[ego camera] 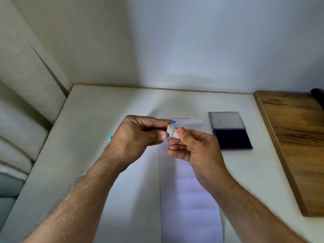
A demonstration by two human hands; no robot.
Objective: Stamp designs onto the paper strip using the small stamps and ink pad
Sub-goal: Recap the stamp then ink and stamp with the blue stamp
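Pinching one small stamp [170, 132] between both hands, left hand [140, 135] on its orange cap, right hand [191, 148] gripping its body, likely uncapping above the paper strip [189, 199], open ink pad [232, 138] waiting at three o'clock.

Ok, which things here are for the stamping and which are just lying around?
For the job: stamp held by both hands, left hand, right hand; paper strip; open ink pad.
Lying about: wooden board; teal object, mostly hidden.

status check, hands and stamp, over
Left hand and right hand both pinching one small stamp above the paper strip. Ink pad open at right. One blue print on paper. Nothing in the way.
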